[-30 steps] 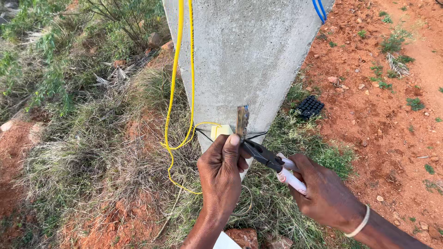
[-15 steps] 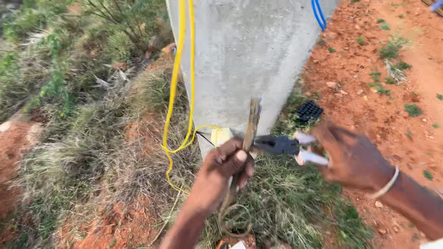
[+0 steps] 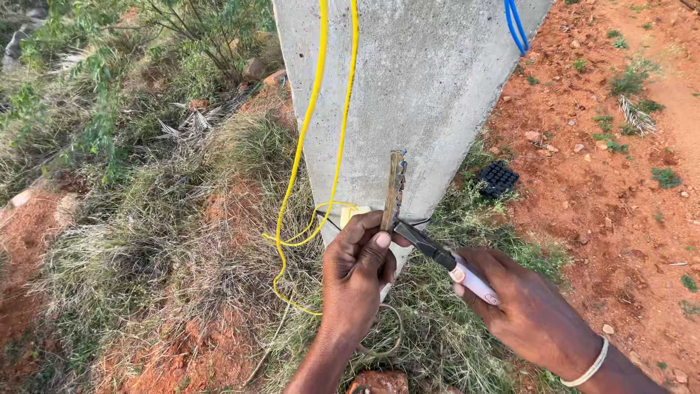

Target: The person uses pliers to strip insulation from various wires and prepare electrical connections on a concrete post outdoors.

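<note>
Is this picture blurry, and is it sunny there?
Head view: sharp, with the left hand, right hand, pliers and metal strip all crisp; even daylight, no glare, no hard shadows on the concrete pole, so probably not strong sun.

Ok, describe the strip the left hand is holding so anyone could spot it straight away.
Start at the grey concrete post in the middle. At its foot, the left hand holds a narrow rusty-brown strip upright against it. Unlike the yellow cable beside it, it is flat, stiff and lined with small studs.
</note>
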